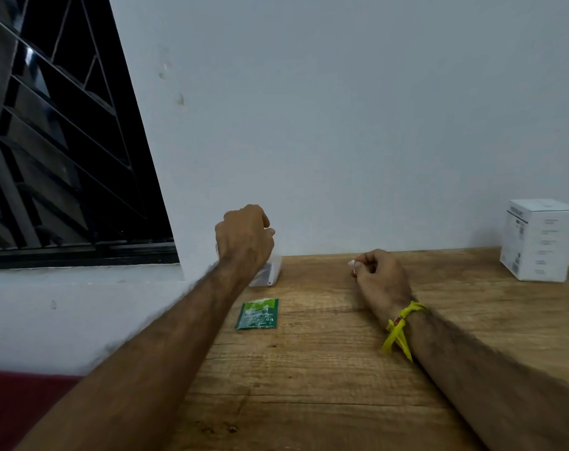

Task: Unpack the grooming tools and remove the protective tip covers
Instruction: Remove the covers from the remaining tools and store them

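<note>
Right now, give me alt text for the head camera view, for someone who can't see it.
Two bare hands over a wooden table: the left hand lifts a clear plastic pouch by the wall, the right hand pinches a small white piece. A green sachet lies between; a white box stands far right.

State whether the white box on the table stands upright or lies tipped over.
Upright: the white box rests on its base on the table, top face level.
</note>
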Available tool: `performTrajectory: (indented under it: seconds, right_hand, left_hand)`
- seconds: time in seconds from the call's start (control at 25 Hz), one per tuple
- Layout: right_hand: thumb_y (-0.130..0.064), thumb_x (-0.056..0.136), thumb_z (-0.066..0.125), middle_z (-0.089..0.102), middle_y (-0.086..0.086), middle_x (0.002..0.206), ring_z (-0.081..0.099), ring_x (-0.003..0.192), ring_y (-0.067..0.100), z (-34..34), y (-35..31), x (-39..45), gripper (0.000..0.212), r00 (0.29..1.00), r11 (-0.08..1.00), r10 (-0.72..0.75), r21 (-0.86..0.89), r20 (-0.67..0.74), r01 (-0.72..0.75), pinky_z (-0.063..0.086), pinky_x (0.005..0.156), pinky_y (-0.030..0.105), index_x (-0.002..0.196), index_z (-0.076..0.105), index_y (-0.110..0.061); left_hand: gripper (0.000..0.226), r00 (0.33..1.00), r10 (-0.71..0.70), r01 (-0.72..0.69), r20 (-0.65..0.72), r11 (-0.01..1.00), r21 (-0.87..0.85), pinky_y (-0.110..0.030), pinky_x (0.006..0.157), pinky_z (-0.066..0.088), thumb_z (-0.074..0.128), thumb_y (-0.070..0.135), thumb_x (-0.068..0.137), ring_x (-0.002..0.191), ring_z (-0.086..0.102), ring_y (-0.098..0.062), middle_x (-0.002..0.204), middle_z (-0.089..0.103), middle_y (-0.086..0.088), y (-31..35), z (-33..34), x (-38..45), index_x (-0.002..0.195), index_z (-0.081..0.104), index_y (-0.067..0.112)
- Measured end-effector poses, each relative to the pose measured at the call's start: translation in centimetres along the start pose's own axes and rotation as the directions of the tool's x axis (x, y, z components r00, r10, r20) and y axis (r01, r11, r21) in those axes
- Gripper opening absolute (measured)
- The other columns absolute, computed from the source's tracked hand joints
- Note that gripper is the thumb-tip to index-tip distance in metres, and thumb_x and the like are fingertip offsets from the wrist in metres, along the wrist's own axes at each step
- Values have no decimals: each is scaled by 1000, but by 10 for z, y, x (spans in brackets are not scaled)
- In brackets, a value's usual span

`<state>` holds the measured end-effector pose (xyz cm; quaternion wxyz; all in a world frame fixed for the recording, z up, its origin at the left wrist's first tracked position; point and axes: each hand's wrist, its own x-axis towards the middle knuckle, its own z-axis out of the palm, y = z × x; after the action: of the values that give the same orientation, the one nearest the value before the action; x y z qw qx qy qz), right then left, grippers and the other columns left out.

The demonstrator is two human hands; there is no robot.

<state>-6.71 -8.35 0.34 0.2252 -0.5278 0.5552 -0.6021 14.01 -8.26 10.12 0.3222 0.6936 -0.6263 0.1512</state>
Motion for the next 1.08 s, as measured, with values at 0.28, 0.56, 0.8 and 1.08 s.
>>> performTrajectory:
  seconds: [0.28, 0.56, 0.8, 1.08]
  right_hand:
    - [-13, 85, 74, 72, 7, 77, 63, 71, 17, -4, 4, 5, 15, 996, 985, 50, 164, 70, -60, 51, 71, 38, 72, 70, -16]
    - [-13, 88, 73, 72, 5, 79, 63, 70, 16, -2, -1, -3, 11, 994, 992, 5, 123, 109, -19, 48, 61, 29, 78, 70, -17]
    - [-16, 89, 71, 73, 6, 83, 69, 81, 22, -5, -10, -10, 8, 991, 996, -38, 82, 131, 28, 55, 70, 37, 82, 69, -17]
    - [-11, 93, 65, 71, 7, 82, 67, 67, 10, 2, -21, -27, 10, 975, 988, -35, 157, 218, 1, 53, 48, 26, 85, 67, -16]
  left_hand:
    - [9, 997, 26, 3, 73, 924, -382, -24, 77, 53, 72, 25, 89, 83, 63, 0, 86, 68, 20, 2, -16, -75, 94, 71, 32]
    - [88, 869, -150, 100, 471, 987, 129, -37, 93, 48, 66, 76, 75, 126, 51, -27, 137, 56, -7, -38, 5, -88, 136, 50, 15]
    - [84, 871, -125, 142, 476, 990, 0, -31, 94, 47, 83, 59, 71, 123, 54, -22, 133, 58, -5, -27, 12, -78, 133, 54, 10]
    - [76, 877, 52, 93, 477, 957, -275, -28, 99, 48, 92, 38, 67, 122, 54, -16, 131, 60, -1, -28, 9, -84, 133, 62, 17]
